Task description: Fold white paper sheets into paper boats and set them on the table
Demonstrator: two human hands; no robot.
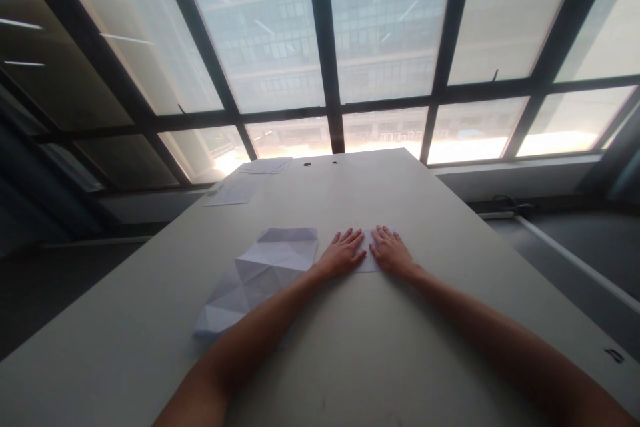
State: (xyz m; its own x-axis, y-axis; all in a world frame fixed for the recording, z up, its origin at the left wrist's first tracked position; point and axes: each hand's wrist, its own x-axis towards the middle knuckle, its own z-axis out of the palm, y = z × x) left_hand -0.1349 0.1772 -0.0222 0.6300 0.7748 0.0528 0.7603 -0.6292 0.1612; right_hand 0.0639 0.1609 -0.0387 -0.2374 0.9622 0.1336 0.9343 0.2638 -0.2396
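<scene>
Pressing a small white paper (369, 261) flat at frame centre.
Resting left hand (344, 253) and right hand (391, 252) side by side on it, fingers stretched out and spread, gripping nothing, on the pale table (400, 347). Just left of centre, a larger creased sheet (265, 273); toward the upper left, loose sheets (235, 192).

Quick count of what you've got: two hands, left hand (344, 253) and right hand (391, 252). One small paper (369, 261) under them, one big creased sheet (260, 273), one loose flat sheet (233, 192), and one far pile (265, 165) whose sheets can't be counted. Two dark dots (307, 164), one table (380, 347).
</scene>
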